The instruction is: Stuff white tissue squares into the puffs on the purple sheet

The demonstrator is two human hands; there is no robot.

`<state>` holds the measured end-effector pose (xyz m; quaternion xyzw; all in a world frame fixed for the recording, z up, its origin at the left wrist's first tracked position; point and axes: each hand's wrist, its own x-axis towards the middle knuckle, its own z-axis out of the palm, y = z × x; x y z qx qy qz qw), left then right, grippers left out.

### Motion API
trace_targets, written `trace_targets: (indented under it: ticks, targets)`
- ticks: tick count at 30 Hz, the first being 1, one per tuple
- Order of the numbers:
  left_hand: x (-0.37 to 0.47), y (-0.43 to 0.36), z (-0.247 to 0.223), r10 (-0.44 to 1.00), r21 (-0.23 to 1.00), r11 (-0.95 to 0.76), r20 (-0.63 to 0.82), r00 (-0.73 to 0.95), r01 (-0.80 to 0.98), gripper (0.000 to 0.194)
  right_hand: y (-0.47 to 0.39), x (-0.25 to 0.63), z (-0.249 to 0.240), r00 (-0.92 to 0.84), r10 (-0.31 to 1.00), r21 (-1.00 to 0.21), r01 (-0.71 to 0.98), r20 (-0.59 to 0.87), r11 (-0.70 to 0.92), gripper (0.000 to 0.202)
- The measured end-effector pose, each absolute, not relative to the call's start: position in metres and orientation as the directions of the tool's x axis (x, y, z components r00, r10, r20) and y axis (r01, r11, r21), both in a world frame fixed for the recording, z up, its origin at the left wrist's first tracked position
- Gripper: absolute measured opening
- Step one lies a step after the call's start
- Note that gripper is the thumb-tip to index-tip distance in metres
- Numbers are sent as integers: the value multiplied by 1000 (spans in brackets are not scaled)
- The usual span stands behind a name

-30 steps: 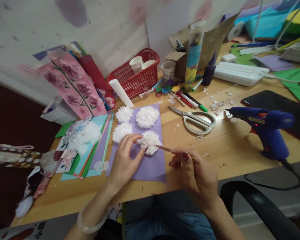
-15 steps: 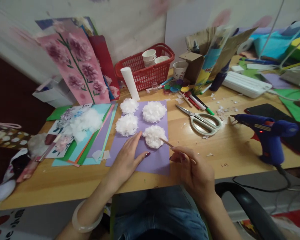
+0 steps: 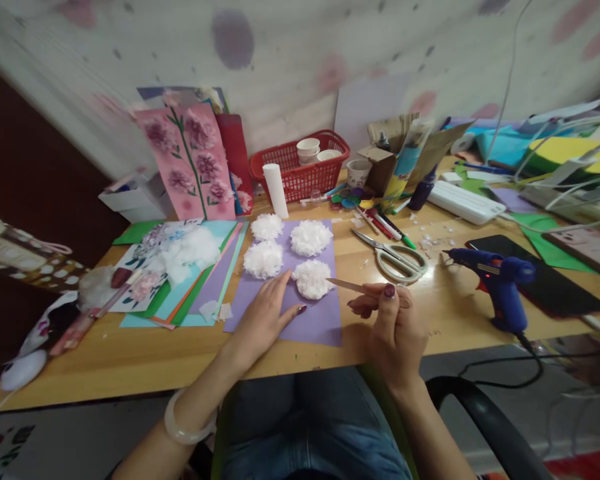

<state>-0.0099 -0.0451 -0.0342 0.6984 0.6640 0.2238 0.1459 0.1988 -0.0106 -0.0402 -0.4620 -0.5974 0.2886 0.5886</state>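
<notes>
4 ruffled white flowers lie on a flat purple paper sheet on the light wooden table, 2 at its left edge and 2 further right. The left hand rests low on the purple paper sheet, its fingers stretched out and side by side, the thumb spread well away from them; it has hold of nothing, and its fingertips are right beside the near right ruffled white flower, though whether they touch it I cannot tell. The right hand has its thumb and fingers closed on a thin brown pointed stick, which points left, its tip at the right edge of that same flower; contact there is unclear. To the right of the sheet lie scissors with pale green handles, blades slightly apart, and beyond them a blue glue gun with a small red light, just beside a black phone. Behind the flowers, a white paper roll stands upright in front of a red plastic basket holding white cups. Left of the sheet, fluffy white material sits on fanned coloured papers.
</notes>
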Motion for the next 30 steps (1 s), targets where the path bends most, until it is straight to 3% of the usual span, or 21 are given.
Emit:
trace_targets:
  ticks: [5, 18, 24, 27, 30]
  targets:
    - [-9, -46, -34, 993, 507, -65, 119, 5, 859, 57, -14, 206, -36, 185, 879, -893, 198, 440, 405, 39]
    - [-24, -42, -37, 994, 509, -81, 104, 32, 857, 62, -7, 208, -41, 109, 905, -891, 261, 410, 372, 42]
    - [-33, -45, -21, 996, 538, -86, 63, 62, 839, 63, -12, 215, -41, 204, 883, -905, 155, 422, 397, 36]
    - [-54, -49, 3, 987, 510, -54, 159, -32, 859, 45, -13, 218, -40, 263, 875, -914, 93, 406, 396, 33]
    - [-98, -55, 28, 926, 478, 120, 263, -272, 870, 38, -11, 217, -37, 372, 846, -922, 95, 383, 376, 32]
